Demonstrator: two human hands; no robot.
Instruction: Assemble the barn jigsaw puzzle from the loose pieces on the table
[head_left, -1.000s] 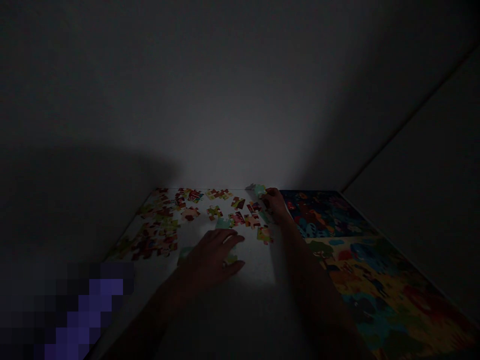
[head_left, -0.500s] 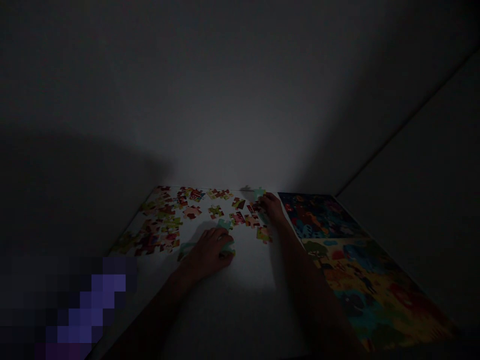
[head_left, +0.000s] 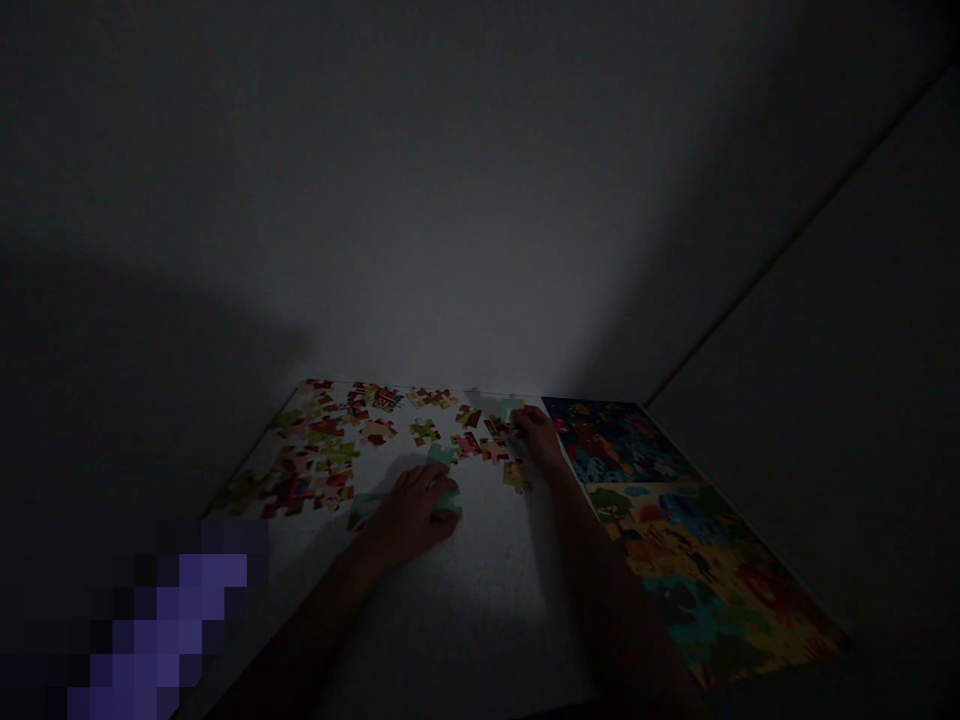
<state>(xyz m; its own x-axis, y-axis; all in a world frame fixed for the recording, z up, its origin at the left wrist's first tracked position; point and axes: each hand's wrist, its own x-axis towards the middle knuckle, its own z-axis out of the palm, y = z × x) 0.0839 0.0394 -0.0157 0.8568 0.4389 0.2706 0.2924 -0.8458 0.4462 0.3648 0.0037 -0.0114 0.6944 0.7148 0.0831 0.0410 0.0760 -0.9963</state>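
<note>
The head view was dim, lit only by a pool of light on a white tabletop (head_left: 480, 590) that ran up to a grey wall (head_left: 480, 220). Both forearms reached in from the bottom of the frame, angled toward the middle.

The left hand (head_left: 409, 518) lay low and palm down, left of center, with its fingers pressed together and curved over. Its fingertips rested on a pale green jigsaw piece (head_left: 448, 506); whether they gripped it, I could not tell. Another pale green piece (head_left: 441, 455) lay just above those fingers, and a third (head_left: 363, 510) sat just beside the heel of the hand.

The right hand (head_left: 536, 440) stretched farther out, near the far edge of the table, with its fingers bunched and pointing up and left. It was right beside a cluster of dark red pieces (head_left: 495, 438) and just below a pale green piece (head_left: 511, 408). The dimness hid whether it pinched anything.

More colorful pieces (head_left: 322, 450) lay scattered across the upper left of the tabletop. A bright printed picture (head_left: 675, 530) lay flat at the right, just beside the right forearm. A blurred purple patch (head_left: 150, 620) covered the lower left corner.
</note>
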